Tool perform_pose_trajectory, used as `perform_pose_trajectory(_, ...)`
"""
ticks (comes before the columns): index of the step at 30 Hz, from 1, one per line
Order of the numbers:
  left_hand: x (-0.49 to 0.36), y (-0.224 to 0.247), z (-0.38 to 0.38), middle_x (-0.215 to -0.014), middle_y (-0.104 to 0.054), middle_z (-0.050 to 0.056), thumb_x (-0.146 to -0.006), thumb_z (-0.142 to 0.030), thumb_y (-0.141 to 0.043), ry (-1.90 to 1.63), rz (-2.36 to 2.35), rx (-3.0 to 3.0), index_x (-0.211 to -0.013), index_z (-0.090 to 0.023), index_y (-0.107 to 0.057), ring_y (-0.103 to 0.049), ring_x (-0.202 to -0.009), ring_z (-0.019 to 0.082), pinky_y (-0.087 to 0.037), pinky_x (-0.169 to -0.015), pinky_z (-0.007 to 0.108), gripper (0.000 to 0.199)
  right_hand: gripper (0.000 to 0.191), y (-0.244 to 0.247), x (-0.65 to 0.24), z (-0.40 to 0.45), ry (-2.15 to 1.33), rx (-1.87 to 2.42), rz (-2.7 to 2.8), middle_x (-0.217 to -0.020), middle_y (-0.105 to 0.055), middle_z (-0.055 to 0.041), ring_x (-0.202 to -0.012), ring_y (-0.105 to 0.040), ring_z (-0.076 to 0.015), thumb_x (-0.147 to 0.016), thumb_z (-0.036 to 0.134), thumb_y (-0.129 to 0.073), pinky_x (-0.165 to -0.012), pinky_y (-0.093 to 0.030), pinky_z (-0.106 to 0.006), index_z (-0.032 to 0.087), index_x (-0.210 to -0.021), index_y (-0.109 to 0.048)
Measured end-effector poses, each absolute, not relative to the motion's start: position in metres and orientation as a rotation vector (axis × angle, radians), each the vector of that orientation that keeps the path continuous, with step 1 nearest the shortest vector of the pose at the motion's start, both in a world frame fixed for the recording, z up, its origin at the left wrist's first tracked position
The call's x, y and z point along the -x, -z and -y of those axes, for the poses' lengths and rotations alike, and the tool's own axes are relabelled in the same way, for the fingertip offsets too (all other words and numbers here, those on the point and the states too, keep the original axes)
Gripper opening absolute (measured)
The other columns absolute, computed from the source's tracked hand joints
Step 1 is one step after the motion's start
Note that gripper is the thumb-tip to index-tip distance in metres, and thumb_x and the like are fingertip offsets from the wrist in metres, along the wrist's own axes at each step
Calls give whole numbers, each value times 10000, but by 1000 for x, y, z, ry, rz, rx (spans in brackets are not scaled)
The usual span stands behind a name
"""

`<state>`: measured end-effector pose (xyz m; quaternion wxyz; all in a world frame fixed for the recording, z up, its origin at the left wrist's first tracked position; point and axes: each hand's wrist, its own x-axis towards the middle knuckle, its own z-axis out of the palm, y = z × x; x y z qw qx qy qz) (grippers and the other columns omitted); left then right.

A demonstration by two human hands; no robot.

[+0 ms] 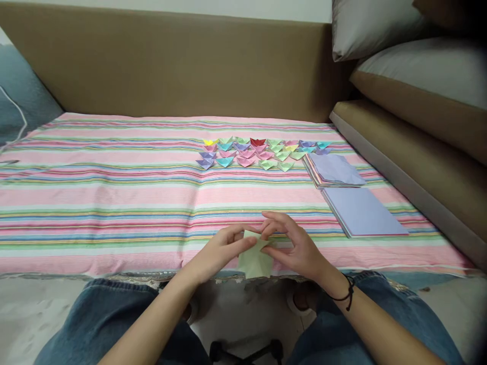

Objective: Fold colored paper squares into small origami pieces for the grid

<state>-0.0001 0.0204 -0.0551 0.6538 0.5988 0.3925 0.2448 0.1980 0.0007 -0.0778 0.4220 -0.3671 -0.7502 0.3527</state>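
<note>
A pale green sheet of folding paper (255, 261), partly folded, is held up near the front edge of the striped cloth. My left hand (228, 246) pinches its upper left side between thumb and fingers. On the upper right side, my right hand (291, 246) grips the same paper with thumb and bent fingers. The fingers hide part of the upper folds. Farther back, several small folded paper boats (245, 161) in green, pink, purple, blue, yellow and red sit in rows.
Two stacks of square paper lie to the right: a rumpled stack (338, 170) behind and a neat purple-topped stack (365, 210) in front. The striped cloth (95, 203) covers the surface. A brown backrest (171, 66) stands behind; cushions (426, 76) are piled at the right.
</note>
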Motion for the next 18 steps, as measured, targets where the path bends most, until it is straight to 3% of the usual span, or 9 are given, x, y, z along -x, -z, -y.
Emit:
perform_pose_trajectory(3,-3,62,-20,-722,-619,5,-747,-360,-645,-571,-869,-1188,-965,-160,-629,-560,-654,136,-418,-593,225,297,608,82,-194,-2,-889,972,1808,-1044,-570,-51,-1016,-560,-207,-789,173,-624,-919,-451,-396,290,-1316,-345)
perform_pose_trajectory(5,-5,67,-20,-690,-614,-2,-721,-327,-670,-654,-906,-1042,-903,-150,-617,-557,-611,119,-427,-585,218,259,611,87,-194,-4,-972,1045,1670,-1127,-541,-75,-1020,-563,-213,-772,217,-652,-865,-486,-380,285,-1299,-349)
perform_pose_trajectory(12,-7,83,-22,-676,-619,-26,-667,-254,-712,-793,-910,-972,-833,-186,-481,-548,-577,97,-422,-560,197,292,548,102,-198,-14,-1412,1207,1213,-848,-663,-34,-706,-662,-192,-689,316,-724,-572,-535,-296,252,-1137,-416)
perform_pose_trajectory(18,-4,96,-27,-646,-545,-19,-709,-276,-618,-733,-1046,-1443,-765,-159,-591,-474,-549,96,-354,-498,202,133,151,107,-196,-18,-1189,1197,1393,-973,-665,-82,-892,-655,-228,-712,314,-696,-731,-557,-341,194,-749,-611)
